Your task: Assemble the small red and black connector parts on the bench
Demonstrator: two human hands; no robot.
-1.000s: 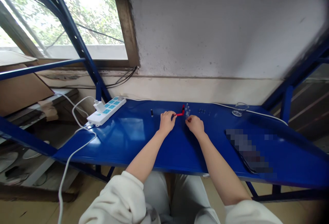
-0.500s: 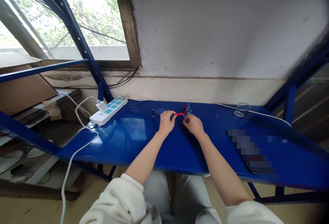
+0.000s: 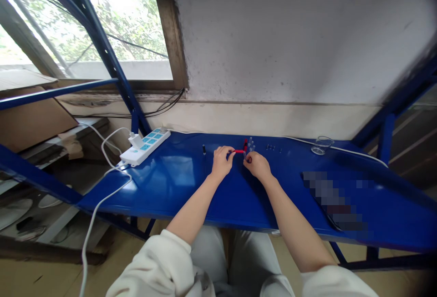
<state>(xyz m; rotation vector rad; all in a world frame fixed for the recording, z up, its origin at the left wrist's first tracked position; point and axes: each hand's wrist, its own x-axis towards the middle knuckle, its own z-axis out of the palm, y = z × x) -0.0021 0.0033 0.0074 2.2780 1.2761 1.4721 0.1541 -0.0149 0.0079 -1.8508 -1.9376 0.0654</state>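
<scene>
My left hand (image 3: 222,160) is closed, pinching a thin red stick (image 3: 239,151) between thumb and fingertips. The stick lies level and points right, towards my other hand. Closed around a small clear tube (image 3: 245,155), my right hand (image 3: 258,165) holds it close to the stick's right end; whether the two touch, I cannot tell. Just behind lie red pieces (image 3: 245,143) and several clear tubes (image 3: 250,142). A short black cylinder with a pale end (image 3: 204,149) is left of my hands.
The blue tabletop (image 3: 164,197) carries a white power strip (image 3: 145,147) at the left. Tiny clear pieces (image 3: 271,147) lie right of my hands. A round clear container (image 3: 318,150) stands at the back right, and a dark, blurred-out flat object (image 3: 327,201) lies at the front right.
</scene>
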